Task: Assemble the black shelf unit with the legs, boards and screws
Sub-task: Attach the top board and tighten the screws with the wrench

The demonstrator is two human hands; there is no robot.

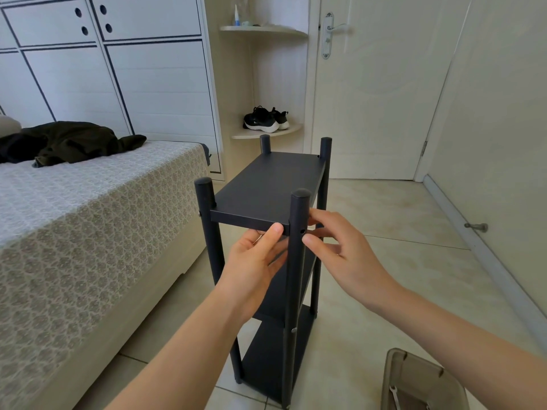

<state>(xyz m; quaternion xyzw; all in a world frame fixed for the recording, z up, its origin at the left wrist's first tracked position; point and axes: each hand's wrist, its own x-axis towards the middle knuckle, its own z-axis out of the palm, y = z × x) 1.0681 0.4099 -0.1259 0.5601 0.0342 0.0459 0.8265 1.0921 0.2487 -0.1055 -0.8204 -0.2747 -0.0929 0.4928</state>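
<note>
1. Tiled floor [414, 220] carries the black shelf unit [266, 365], stood upright so its joints can be reached.
2. Its top board [266, 184] is pinched at the near edge by the left hand [254, 261], thumb in front and fingers beneath, seemingly to align it with the empty screw hole [302, 231] in the near right leg [296, 276].
3. The right hand [340, 247] is held loosely spread at that hole; no screw is seen in it.
4. A tray [396, 377] holding a wrench [394, 395] is kept right of the unit; a bed [88, 217] lies to its left.
</note>
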